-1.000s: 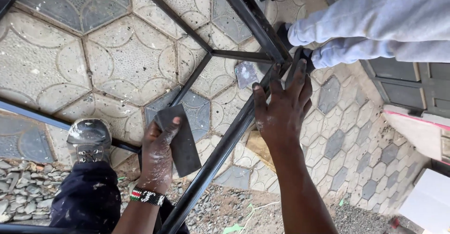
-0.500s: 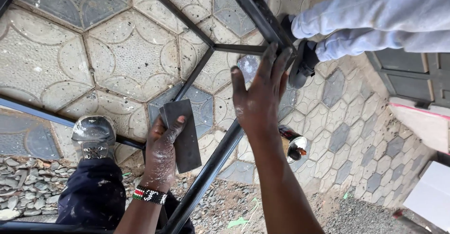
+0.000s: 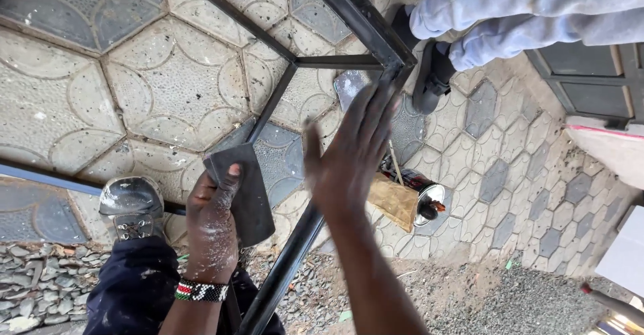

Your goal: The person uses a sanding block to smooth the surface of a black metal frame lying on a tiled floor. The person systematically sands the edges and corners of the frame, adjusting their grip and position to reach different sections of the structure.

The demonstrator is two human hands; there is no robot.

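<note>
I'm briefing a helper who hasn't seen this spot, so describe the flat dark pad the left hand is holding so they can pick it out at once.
Start at the black metal frame standing over the hexagonal paving. Follow its long diagonal bar down toward the gravel: just left of it, the left hand, dusted white above a beaded wristband, presses a flat dark-grey rectangular pad. Unlike the thin bars around it, it is a broad slab.

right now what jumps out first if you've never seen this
The right hand, open with fingers spread, lies along the black metal frame at mid-picture. Lower left, the dusty left hand presses a dark flat pad near a frame bar. Upper right, another person's pale-trousered legs stand on the hexagon paving.
</note>
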